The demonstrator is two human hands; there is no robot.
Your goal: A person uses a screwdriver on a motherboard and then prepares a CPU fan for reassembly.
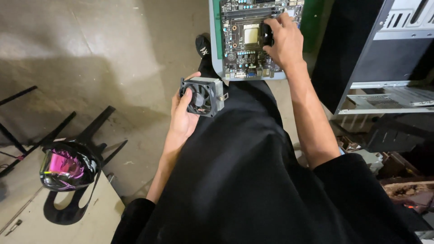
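Motherboard [253, 45] cut off by top edge above the right hand [282, 43]; the palm hides the board part under it. Left hand [183, 115] covers the cooler fan [202, 96] back side. Computer case [389, 54] cropped at right edge.

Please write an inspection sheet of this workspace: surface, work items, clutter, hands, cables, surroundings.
Surface: grey concrete floor; motherboard lies on a pale tray, over the lap.
Work items: cooler fan, motherboard with bare processor socket.
Clutter: helmet with pink visor on a pale panel.
Hands: left hand has its grip on the fan; right hand rests on the board.
Cables: nothing seen.
Surroundings: open computer case, black chair legs.
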